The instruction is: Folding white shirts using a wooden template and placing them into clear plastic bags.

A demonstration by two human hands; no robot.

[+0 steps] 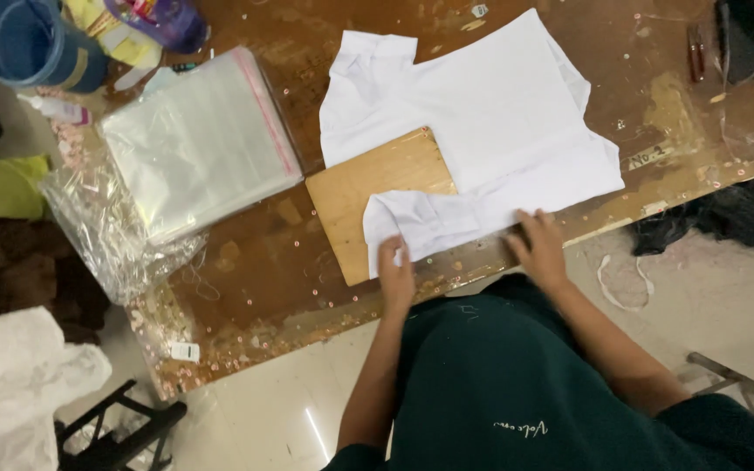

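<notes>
Hands, two [396, 270] [538, 249], press one white shirt [482, 131] over one board [351, 196].

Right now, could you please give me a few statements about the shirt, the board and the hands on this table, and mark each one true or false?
1. The white shirt lies partly over a wooden board. True.
2. The left hand is lifted clear of the shirt. False: it presses on the folded edge of the shirt over the board.
3. The right hand rests on the lower edge of the shirt. True.
4. The stack of clear plastic bags lies on top of the shirt. False: it lies on the table apart from the shirt, on the side of the left hand.
5. The blue bucket stands on the board. False: it stands at the far corner, beyond the bags.
</notes>
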